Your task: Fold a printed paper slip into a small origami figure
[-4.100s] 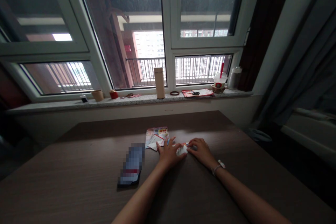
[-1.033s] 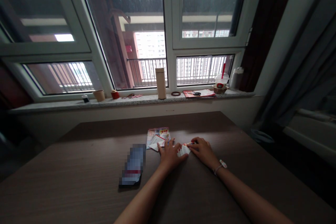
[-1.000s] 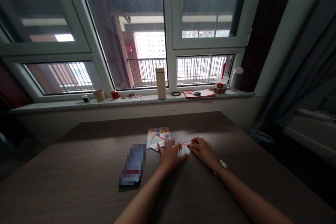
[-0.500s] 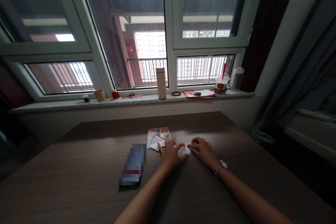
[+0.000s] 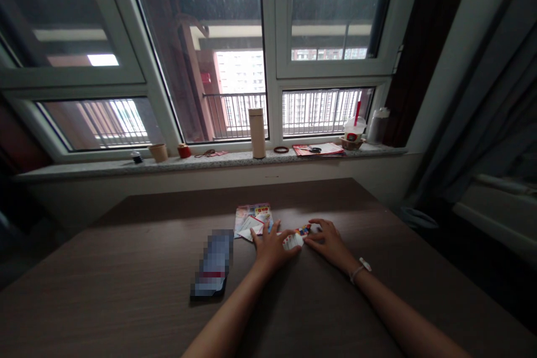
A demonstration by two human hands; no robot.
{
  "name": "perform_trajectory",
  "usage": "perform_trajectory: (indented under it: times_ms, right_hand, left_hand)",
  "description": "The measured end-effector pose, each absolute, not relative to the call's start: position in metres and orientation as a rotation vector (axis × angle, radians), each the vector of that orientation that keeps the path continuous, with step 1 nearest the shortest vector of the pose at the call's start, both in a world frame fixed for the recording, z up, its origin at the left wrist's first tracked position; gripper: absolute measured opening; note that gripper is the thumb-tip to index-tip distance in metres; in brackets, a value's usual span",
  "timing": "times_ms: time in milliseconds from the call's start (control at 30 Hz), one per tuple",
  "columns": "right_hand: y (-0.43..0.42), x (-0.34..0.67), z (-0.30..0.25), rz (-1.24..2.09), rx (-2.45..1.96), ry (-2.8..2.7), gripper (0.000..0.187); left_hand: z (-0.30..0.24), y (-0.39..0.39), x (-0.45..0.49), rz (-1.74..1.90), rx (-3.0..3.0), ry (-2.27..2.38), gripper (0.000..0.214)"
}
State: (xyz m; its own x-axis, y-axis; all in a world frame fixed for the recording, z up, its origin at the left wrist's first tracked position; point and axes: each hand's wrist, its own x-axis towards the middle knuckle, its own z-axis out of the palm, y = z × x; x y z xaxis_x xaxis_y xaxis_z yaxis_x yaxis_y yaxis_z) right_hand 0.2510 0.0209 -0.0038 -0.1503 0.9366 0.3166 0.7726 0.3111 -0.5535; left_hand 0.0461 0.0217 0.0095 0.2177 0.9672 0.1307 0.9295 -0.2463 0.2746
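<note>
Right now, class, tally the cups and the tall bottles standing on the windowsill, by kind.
Cups: 2 (a kraft paper cup, a plastic cup with a red straw)
Tall bottles: 2 (a beige flask, a pale lidded bottle)
Total: 4

Smooth white paper (image 5: 292, 241) on a matt wood-grain table (image 5: 126, 296).

You've got a dim room, daylight only through the window (image 5: 335, 11), table (image 5: 104, 296) in shade, edges bowed wide-angle, and one pixelated block (image 5: 213, 263) on it.
</note>
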Motion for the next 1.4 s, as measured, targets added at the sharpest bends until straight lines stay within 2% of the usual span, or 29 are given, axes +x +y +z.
perform_trajectory:
  times_ms: [133,700,1400]
  right_hand:
    - [0.0184,0.25,-0.0008,0.267,-1.611,-1.925,0.029]
    - [0.0221,0.253,-0.0029,-0.002,-1.806,-1.841,0.033]
    - [0.0251,0.2529,-0.0042,-0.008,-1.846,-1.852,0.028]
  left_hand:
    - [0.0111,0.0215,0.0466,0.374,2.317,1.847,0.051]
    - [0.0103,0.0216,0.0463,0.405,2.305,1.828,0.05]
    - [0.0117,0.0194,0.047,0.403,2.317,1.838,0.05]
